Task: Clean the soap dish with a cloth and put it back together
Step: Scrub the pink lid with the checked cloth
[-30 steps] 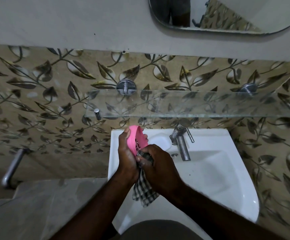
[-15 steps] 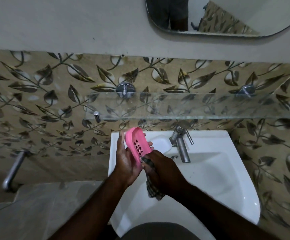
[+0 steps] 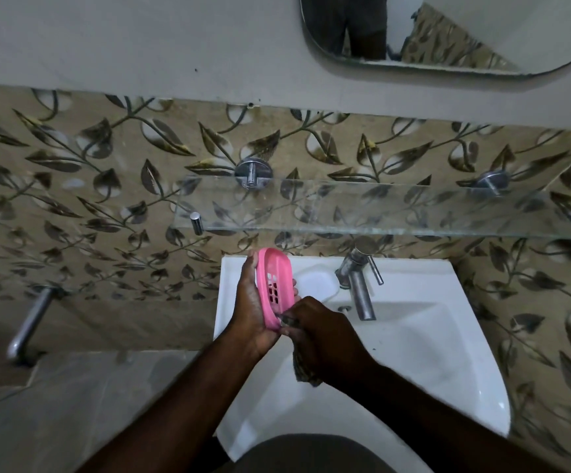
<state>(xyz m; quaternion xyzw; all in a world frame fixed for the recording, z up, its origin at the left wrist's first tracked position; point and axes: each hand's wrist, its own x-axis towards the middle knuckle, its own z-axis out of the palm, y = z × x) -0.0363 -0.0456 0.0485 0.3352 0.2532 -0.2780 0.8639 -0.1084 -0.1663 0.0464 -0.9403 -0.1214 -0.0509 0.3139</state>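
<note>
Two hands are engaged above the left part of the white sink (image 3: pixel 413 356). The left hand (image 3: pixel 251 314) is curled round the back and rim of the pink tray (image 3: pixel 275 285), the slotted oval piece of the soap dish, which is held on edge. The right hand (image 3: pixel 323 339) is closed on a checked cloth (image 3: pixel 306 372), which is pinched against the near end of the tray while its tail hangs below the fist. The wiping step is judged to be in hand, with reassembly not yet begun. Next, the cloth would need to be drawn along the slots and rim, the tray being turned as required. A white oval shape (image 3: pixel 314 283) lies just beyond, left of the tap (image 3: pixel 359 288); whether it is the dish's other part cannot be told.
</note>
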